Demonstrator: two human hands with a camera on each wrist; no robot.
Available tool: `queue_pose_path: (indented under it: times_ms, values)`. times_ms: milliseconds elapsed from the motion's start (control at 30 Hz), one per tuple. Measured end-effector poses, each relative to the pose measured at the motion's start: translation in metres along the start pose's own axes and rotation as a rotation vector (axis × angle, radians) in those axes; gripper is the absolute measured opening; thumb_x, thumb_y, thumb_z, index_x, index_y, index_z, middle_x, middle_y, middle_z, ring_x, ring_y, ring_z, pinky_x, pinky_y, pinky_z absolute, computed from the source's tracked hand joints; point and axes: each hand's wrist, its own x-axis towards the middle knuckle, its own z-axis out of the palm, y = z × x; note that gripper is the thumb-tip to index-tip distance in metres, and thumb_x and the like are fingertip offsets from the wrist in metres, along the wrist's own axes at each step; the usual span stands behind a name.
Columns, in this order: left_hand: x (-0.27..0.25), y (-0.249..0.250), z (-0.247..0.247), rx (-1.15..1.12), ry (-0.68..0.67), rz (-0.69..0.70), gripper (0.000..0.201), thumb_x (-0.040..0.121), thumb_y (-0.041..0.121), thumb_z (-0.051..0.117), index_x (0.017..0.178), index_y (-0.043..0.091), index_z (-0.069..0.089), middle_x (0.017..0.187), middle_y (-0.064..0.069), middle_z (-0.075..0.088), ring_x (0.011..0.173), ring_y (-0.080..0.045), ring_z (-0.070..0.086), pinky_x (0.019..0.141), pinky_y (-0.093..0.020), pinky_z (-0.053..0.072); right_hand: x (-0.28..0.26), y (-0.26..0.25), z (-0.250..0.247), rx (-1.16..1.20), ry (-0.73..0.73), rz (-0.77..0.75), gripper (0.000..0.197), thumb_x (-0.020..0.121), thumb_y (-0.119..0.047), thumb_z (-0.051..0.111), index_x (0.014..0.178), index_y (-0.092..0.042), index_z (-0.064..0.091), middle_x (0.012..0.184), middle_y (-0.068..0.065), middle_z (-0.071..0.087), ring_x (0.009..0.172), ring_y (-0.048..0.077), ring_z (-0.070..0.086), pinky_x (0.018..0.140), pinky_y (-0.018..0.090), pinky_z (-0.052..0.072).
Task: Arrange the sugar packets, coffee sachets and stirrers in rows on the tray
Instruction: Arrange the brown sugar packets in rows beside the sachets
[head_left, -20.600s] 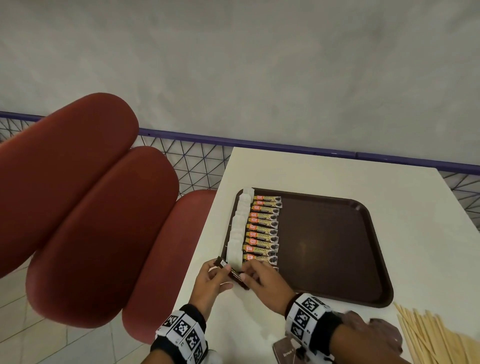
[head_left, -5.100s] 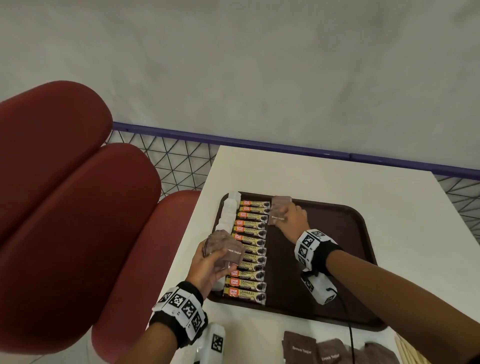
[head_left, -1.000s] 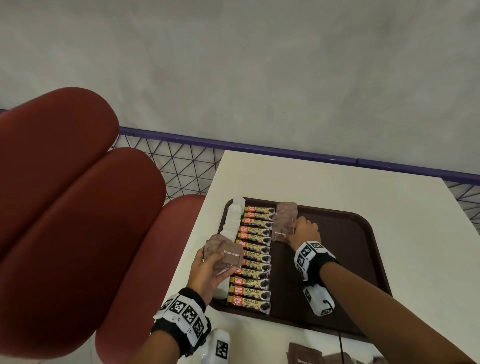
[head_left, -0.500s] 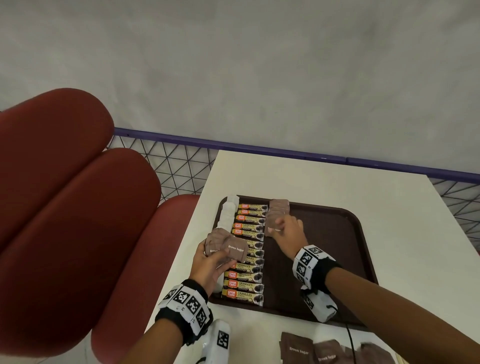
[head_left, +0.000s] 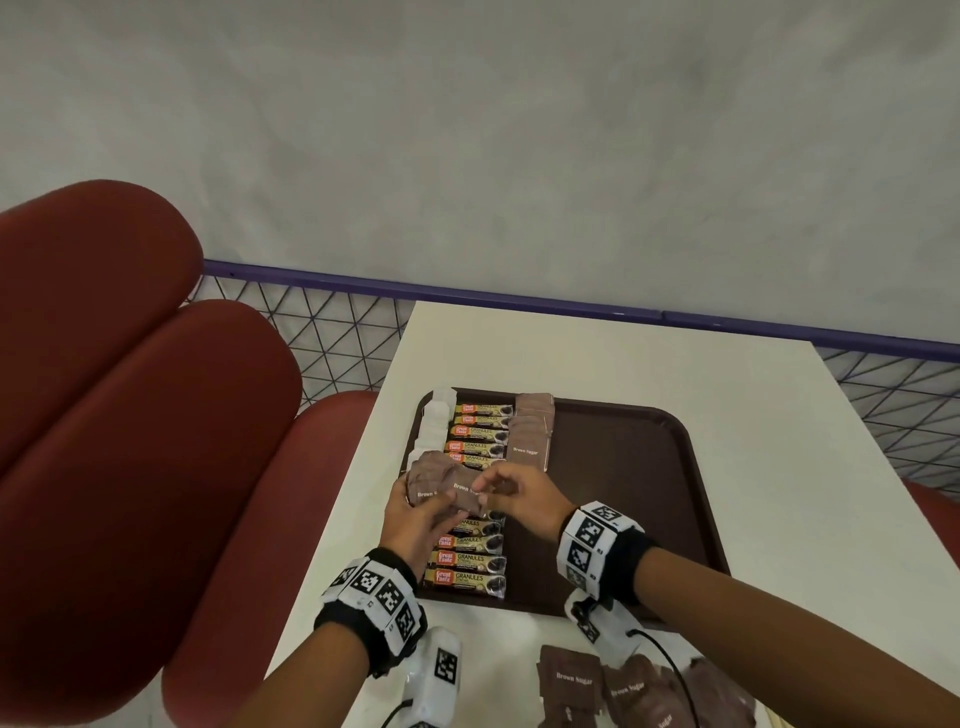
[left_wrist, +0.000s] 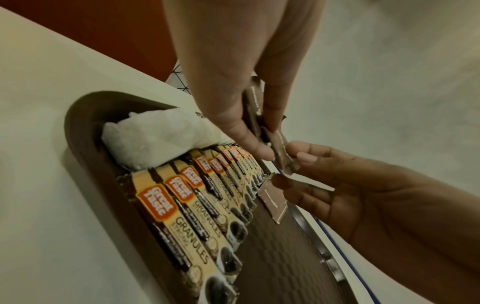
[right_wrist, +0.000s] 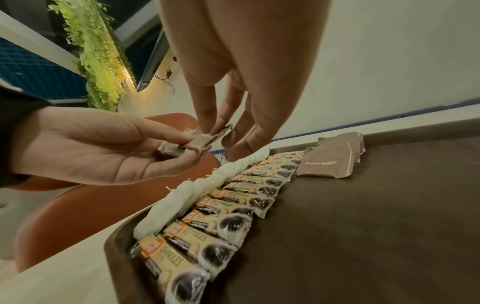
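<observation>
Holding brown sugar packets (head_left: 439, 480), left grip (head_left: 415, 519); right grip (head_left: 511, 493) pinching one; tray (head_left: 623, 519) bearing three rows

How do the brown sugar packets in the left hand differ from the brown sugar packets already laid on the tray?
The packets in the left hand form a loose bunch held above the coffee sachets; the laid packets lie flat, overlapping in a row on the tray. The right hand pinches a packet from the bunch; nothing touches the laid row. Both are brown and printed "Brown Sugar".
</observation>
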Motion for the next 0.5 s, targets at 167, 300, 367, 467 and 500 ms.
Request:
queue_pose_path:
  times_ms: [167, 300, 367, 467, 500]
  values:
    - [-0.003, 0.0, 0.001, -0.037, -0.01, -0.033, 0.04, 0.089, -0.003, 0.054, 0.126, 0.009, 0.045, 0.118, -0.023, 0.059, 0.097, -0.032, 0.063, 0.074, -0.036, 0.056, 0.0, 0.005, -0.003, 0.023, 0.099, 0.042, 0.013, 0.084, 0.003, 0.06, 0.092, -0.004, 0.066, 0.091, 0.005, 0.063, 0.086, 0.015, 0.058, 0.076, 0.018, 0.05]
    - [-0.001, 0.002, -0.004, -0.104, 0.0, -0.077, 0.038, 0.093, 0.003, 0.046, 0.131, 0.007, 0.043, 0.121, -0.025, 0.056, 0.095, -0.035, 0.063, 0.073, -0.039, 0.057, 0.004, 0.014, -0.019, -0.044, 0.303, 0.101, 0.027, 0.082, 0.002, 0.062, 0.072, -0.023, 0.06, 0.086, -0.002, 0.062, 0.085, 0.016, 0.06, 0.079, 0.025, 0.051]
    - [0.0, 0.003, -0.008, -0.104, 0.024, -0.089, 0.039, 0.094, 0.005, 0.043, 0.133, 0.007, 0.042, 0.124, -0.027, 0.055, 0.099, -0.038, 0.062, 0.075, -0.04, 0.054, 0.006, 0.02, -0.032, -0.083, 0.403, 0.131, 0.03, 0.081, 0.003, 0.062, 0.069, -0.024, 0.054, 0.083, -0.003, 0.06, 0.08, 0.013, 0.057, 0.074, 0.024, 0.05]
    - [0.001, 0.004, -0.016, -0.06, 0.053, -0.084, 0.039, 0.093, 0.005, 0.046, 0.132, 0.007, 0.043, 0.125, -0.027, 0.054, 0.103, -0.039, 0.06, 0.082, -0.044, 0.052, 0.01, 0.03, -0.047, -0.104, 0.503, 0.156, 0.036, 0.077, 0.01, 0.057, 0.071, -0.025, 0.047, 0.075, -0.004, 0.055, 0.073, 0.015, 0.053, 0.065, 0.027, 0.047]
    - [0.001, 0.004, -0.018, -0.042, 0.061, -0.081, 0.039, 0.093, 0.005, 0.047, 0.131, 0.008, 0.044, 0.125, -0.025, 0.055, 0.105, -0.038, 0.059, 0.083, -0.044, 0.053, 0.011, 0.032, -0.049, -0.098, 0.522, 0.171, 0.039, 0.076, 0.01, 0.055, 0.072, -0.027, 0.044, 0.073, -0.004, 0.053, 0.071, 0.015, 0.051, 0.063, 0.028, 0.045]
